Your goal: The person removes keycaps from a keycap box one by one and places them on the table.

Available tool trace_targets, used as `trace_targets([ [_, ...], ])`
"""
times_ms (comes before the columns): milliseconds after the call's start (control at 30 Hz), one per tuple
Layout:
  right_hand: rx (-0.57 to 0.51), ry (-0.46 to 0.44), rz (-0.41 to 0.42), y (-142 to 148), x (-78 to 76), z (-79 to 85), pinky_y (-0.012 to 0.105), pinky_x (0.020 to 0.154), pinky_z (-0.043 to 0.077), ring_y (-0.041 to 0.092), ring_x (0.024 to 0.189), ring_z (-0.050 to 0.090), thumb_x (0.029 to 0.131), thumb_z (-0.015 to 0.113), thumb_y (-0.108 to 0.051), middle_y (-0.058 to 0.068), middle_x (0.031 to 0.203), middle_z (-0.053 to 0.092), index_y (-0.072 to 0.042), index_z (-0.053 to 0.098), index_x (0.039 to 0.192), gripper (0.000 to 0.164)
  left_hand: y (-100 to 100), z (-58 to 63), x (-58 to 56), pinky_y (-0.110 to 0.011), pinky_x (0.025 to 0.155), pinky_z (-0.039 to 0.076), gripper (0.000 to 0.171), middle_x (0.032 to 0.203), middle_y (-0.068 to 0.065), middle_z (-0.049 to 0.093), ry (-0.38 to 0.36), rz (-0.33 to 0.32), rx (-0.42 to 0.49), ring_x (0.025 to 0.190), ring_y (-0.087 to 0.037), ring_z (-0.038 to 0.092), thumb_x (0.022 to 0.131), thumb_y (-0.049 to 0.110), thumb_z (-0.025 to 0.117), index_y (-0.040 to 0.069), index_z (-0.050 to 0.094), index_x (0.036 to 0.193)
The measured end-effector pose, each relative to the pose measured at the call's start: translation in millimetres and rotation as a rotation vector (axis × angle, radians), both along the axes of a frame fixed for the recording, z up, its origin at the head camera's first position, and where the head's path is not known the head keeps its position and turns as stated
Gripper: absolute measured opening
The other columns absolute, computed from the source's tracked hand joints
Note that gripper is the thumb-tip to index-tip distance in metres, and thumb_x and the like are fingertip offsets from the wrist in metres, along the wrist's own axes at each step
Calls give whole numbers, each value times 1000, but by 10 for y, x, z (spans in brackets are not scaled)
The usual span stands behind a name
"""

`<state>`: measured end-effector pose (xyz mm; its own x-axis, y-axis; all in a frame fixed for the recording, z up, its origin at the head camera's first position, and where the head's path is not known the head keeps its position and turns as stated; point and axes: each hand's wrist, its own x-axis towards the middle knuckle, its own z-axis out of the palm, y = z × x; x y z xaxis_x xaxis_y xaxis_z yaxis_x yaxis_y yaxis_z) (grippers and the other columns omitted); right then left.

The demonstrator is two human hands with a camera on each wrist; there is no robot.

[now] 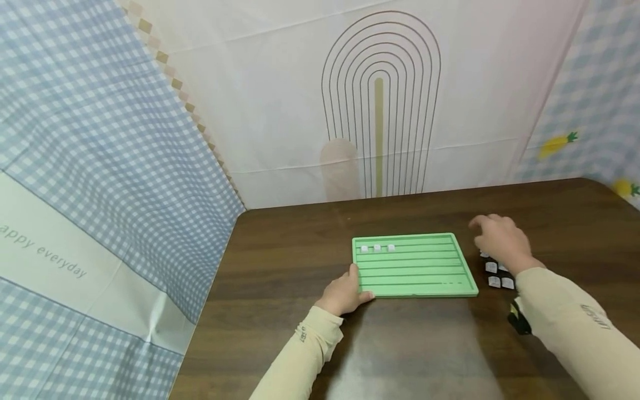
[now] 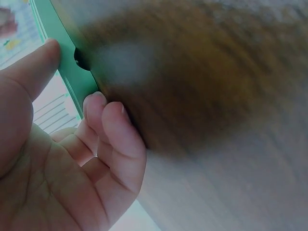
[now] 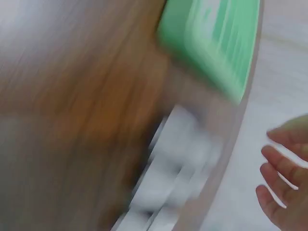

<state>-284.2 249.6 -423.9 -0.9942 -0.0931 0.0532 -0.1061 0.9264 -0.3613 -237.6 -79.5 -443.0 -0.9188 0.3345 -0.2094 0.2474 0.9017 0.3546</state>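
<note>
A shallow green board (image 1: 410,265) with parallel grooves lies on the table. Three small white keycap-like pieces (image 1: 377,248) sit in a row along its top groove, toward the left. My left hand (image 1: 344,293) grips the board's lower left corner, thumb along the near side and fingers at the left side; in the left wrist view the fingers (image 2: 122,139) curl against its edge. Beyond the board's right side, my right hand (image 1: 501,240) hovers over several white keycap-like pieces (image 1: 494,281) on a black base. Its fingers (image 3: 279,166) are apart, with nothing visible between them.
Everything rests on a dark brown wooden table (image 1: 280,266). Behind it hangs a white cloth (image 1: 270,111) with an arch pattern, and a blue checked cloth (image 1: 115,122) hangs at the left. A black strap (image 1: 520,319) shows under the right sleeve.
</note>
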Motion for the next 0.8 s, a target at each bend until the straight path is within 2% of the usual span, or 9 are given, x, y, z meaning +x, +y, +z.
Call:
trace_targets([
  [100,1,22,84,-327,-73,11,53,62,48,49,103,47,84,54,-9,31,119,53,-1,58,115,33,33,-3,-6,-41,76,52,73,121,-20,59,-5,6,-9,93,-32,62,87,41,58,-2,25,137],
  [167,-6,24,142,-555,-105,-25,61,74,47,48,108,46,85,57,-12,28,118,56,-2,60,113,31,62,-15,-6,-41,76,52,72,121,-20,60,-1,4,-17,94,-32,62,87,42,57,-2,27,135],
  [233,-24,11,201,-759,-127,-76,64,81,44,47,109,46,85,60,-15,26,117,58,-3,60,113,30,93,-27,-2,-40,75,53,71,119,-19,60,3,-1,-27,93,-31,62,87,43,57,-1,28,134],
  [333,-31,11,253,-1005,-153,-170,58,80,47,42,104,52,86,61,-16,23,112,62,-2,61,113,30,131,-43,12,-39,70,53,69,115,-19,62,17,-13,-36,88,-30,63,86,44,58,-1,31,131],
  [467,0,38,240,-1204,-183,-248,53,76,50,38,98,55,86,59,-11,21,108,63,-1,62,110,26,156,-48,22,-38,66,53,67,109,-18,64,37,-24,-38,83,-30,64,86,44,59,-1,33,128],
  [633,23,73,206,-1305,-231,-235,50,73,52,36,94,56,85,54,-3,21,103,63,2,63,103,21,138,-41,-7,-38,64,52,64,104,-17,64,57,-24,-25,80,-30,64,86,44,59,-1,34,125],
  [800,17,37,199,-1347,-248,-177,49,72,52,36,94,56,86,55,-5,20,104,62,-1,63,104,20,105,-27,-43,-39,66,53,65,107,-18,63,59,-24,-24,82,-31,63,86,44,58,-1,33,126],
])
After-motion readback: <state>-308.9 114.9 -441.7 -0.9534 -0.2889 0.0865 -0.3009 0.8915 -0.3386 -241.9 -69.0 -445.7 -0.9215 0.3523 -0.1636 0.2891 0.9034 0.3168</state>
